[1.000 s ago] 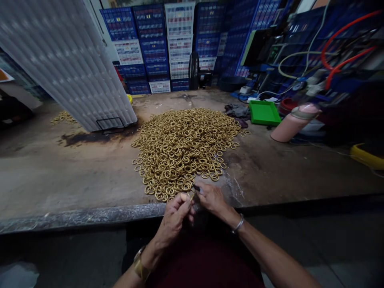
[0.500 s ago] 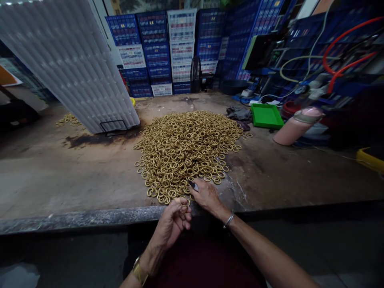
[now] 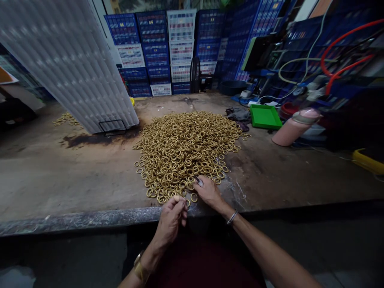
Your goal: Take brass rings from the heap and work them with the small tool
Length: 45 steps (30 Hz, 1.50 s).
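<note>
A broad heap of brass-coloured rings [image 3: 189,144] lies on the worktable in front of me. My left hand [image 3: 173,214] is at the table's front edge, thumb and fingers pinched together on a ring [image 3: 188,203] whose rim pokes out beyond the fingertips. A marker pen [image 3: 199,181] with a dark end is gripped in my right hand [image 3: 210,193], which rests at the near side of the heap. Between the two hands a single loose ring [image 3: 194,197] lies flat on the table.
Left of the heap leans a tall stack of white translucent trays [image 3: 90,80] in a black wire stand [image 3: 112,127]. A green tray [image 3: 265,116] and a pink bottle [image 3: 295,128] stand to the right. Blue crates [image 3: 154,52] line the back. The worktable's front edge [image 3: 81,218] runs before me.
My right hand with the pen has shifted slightly up and right, away from the left. A loose ring now shows between them. My left hand has turned and moved slightly left.
</note>
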Each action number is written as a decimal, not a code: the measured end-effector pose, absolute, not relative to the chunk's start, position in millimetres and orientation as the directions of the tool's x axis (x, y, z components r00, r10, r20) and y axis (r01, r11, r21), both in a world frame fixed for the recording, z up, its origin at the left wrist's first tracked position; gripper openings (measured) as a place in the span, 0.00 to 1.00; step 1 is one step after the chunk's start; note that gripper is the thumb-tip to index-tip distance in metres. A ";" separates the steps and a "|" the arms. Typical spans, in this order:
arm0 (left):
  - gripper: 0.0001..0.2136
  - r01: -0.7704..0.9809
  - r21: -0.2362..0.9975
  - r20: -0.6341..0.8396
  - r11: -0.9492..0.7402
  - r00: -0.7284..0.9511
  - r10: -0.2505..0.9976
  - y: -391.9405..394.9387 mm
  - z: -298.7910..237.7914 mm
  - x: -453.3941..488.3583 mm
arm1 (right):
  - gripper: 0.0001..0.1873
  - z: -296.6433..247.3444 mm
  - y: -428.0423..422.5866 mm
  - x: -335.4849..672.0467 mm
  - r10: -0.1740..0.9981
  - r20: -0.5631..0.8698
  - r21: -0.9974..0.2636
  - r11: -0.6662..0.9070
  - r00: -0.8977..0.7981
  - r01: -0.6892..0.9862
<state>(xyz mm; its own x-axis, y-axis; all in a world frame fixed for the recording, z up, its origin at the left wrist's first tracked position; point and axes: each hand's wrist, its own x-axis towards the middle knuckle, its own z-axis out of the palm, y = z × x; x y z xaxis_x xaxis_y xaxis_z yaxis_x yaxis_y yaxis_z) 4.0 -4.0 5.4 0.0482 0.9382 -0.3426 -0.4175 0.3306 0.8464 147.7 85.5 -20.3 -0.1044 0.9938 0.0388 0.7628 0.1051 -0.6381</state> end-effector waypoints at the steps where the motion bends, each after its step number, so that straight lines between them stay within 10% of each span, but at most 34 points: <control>1: 0.12 -0.358 0.880 -0.325 0.313 0.027 0.945 -2.2 6.7 4.2 | 0.07 -21.8 87.4 149.4 0.995 0.041 -0.671 0.097 -0.093 0.735; 23: 0.06 0.278 0.952 0.148 -0.129 -0.048 0.988 52.6 0.1 9.8 | 0.08 1.4 74.2 150.9 0.985 0.083 -0.933 0.130 -0.150 0.335; 45: 0.13 -0.445 0.803 -0.408 0.396 0.074 0.910 59.7 21.8 -0.1 | 0.06 -18.4 77.0 158.7 0.953 0.191 -0.859 0.278 -0.234 0.429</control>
<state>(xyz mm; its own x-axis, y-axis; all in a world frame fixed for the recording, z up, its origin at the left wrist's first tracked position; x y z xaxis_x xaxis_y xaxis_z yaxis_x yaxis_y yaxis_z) -0.1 59.7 21.8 0.0737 0.9100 -0.4080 -0.4448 0.3962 0.8032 158.7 77.0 -18.4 -0.2343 0.9532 0.1911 0.4292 0.2777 -0.8595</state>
